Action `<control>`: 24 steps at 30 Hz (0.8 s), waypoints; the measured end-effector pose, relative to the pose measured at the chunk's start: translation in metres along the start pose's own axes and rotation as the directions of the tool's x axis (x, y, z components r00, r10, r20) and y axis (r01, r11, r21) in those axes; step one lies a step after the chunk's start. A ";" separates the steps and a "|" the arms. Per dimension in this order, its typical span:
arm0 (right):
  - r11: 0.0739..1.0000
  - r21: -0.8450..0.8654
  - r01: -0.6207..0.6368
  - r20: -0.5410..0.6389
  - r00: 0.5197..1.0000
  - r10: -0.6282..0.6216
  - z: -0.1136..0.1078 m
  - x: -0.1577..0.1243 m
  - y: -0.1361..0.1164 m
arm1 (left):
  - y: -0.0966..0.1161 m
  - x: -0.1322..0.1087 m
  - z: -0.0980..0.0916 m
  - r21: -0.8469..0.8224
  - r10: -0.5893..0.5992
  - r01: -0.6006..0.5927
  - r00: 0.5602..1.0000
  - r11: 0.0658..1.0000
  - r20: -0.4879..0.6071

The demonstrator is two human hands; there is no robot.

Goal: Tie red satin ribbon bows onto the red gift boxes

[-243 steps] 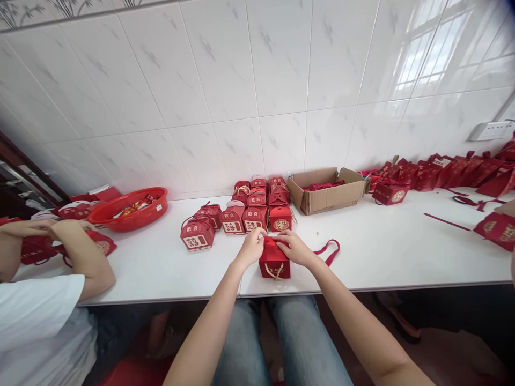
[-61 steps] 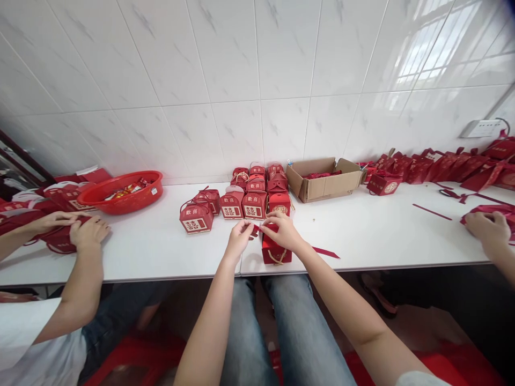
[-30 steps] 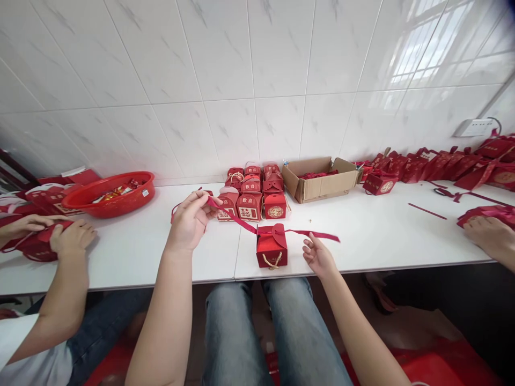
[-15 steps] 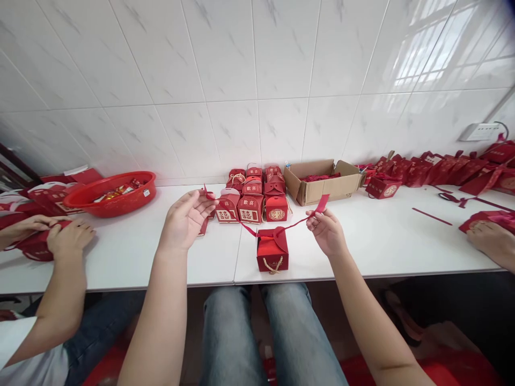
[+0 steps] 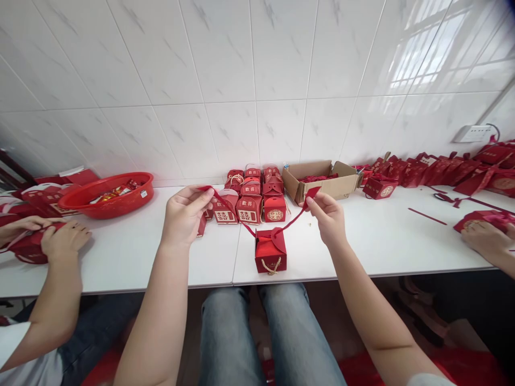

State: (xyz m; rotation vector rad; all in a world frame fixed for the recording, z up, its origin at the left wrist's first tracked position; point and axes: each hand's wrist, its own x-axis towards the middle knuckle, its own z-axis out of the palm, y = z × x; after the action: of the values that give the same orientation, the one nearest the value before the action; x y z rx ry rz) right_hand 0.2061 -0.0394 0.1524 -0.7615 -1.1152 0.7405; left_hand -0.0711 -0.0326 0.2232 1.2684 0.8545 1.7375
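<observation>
A small red gift box (image 5: pixel 271 258) with a twine handle on its front stands upright near the table's front edge, between my arms. A red ribbon (image 5: pixel 295 219) runs through its top, one end rising to each side. My left hand (image 5: pixel 185 214) is pinched on the left end, up and left of the box. On the other side my right hand (image 5: pixel 325 214) pinches the right end, whose tip sticks up past the fingers. Both hands are above the table, apart from the box. Behind it, several finished-looking red boxes (image 5: pixel 248 209) stand in rows.
A cardboard box (image 5: pixel 333 190) with red pieces in it sits by the wall. At left is a red plastic basin (image 5: pixel 104 209) of wrapped sweets. Co-workers' hands (image 5: pixel 66 238) handle red boxes at left and right. Scissors (image 5: pixel 444 198) lie near a row of red bags (image 5: pixel 414 171).
My left fingers have closed from a loose hold into a firmer pinch on the ribbon. My right hand has turned slightly, and its ribbon end is higher. The box stays in place.
</observation>
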 end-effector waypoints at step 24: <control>0.975 -0.210 0.072 0.562 0.825 0.060 0.071 0.039 -0.044 | 0.015 0.019 0.083 0.503 0.089 -0.256 0.939 0.825 0.332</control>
State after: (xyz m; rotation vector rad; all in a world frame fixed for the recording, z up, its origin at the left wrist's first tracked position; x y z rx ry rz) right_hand 0.1548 -0.0203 0.2263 -0.7415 -1.7673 0.8749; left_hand 0.0022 -0.0176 0.2662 1.9844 1.1211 1.4223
